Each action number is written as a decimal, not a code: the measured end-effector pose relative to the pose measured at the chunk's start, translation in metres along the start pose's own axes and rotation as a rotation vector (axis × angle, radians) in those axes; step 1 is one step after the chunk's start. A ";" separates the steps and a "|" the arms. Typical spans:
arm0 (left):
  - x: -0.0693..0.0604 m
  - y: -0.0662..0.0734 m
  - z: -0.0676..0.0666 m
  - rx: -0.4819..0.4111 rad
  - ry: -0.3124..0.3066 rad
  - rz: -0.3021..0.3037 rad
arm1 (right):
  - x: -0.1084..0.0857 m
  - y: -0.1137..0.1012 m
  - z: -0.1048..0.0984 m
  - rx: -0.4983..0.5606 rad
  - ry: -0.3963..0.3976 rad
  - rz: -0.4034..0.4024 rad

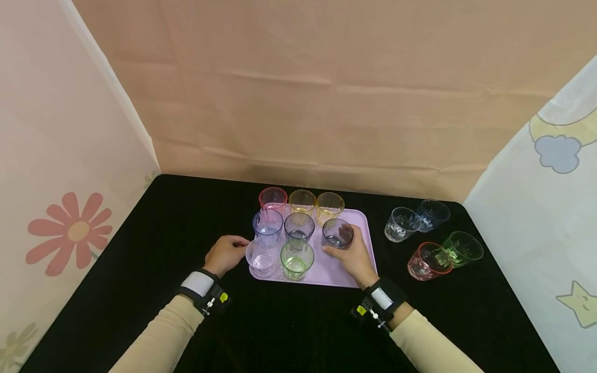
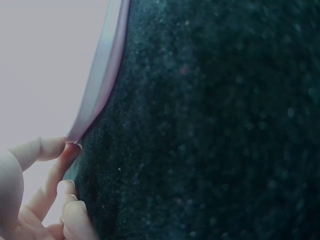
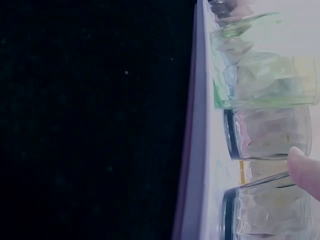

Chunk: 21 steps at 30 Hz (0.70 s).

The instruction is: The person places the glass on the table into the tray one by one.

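Head view: high, facing forward-down over table [image 1: 284, 331]; wrist views close-up, both sharing tray [image 1: 328, 268].

We read no text, label, brand or number in any of the three views. Nothing legible for us on the glasses [image 1: 297, 261], tray [image 1: 328, 270], wrist straps [image 1: 198, 284] or printed walls [image 1: 70, 134].

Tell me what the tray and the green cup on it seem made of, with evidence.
Tray: probably plastic; smooth, evenly lilac, with a thin moulded edge. Green cup: glossy, tinted, see-through, since the tray shows through it; glass or clear plastic.
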State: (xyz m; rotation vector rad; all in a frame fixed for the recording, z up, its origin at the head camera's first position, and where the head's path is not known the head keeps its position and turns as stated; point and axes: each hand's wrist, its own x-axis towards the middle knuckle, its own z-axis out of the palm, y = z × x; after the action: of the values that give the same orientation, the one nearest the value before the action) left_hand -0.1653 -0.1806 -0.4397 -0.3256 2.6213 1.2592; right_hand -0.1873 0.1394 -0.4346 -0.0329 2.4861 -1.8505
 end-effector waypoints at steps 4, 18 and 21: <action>-0.001 0.000 0.000 -0.004 -0.005 -0.001 | 0.002 0.002 0.004 0.017 -0.001 -0.005; -0.001 0.000 -0.001 -0.004 -0.004 0.006 | 0.007 0.003 0.015 0.045 0.025 -0.027; 0.000 -0.001 0.000 -0.011 -0.011 -0.001 | 0.007 0.002 0.016 0.059 0.020 -0.026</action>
State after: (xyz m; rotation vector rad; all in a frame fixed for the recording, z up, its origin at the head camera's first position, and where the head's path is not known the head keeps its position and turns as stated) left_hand -0.1648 -0.1812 -0.4397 -0.3209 2.6052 1.2712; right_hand -0.1938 0.1242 -0.4417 -0.0451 2.4547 -1.9425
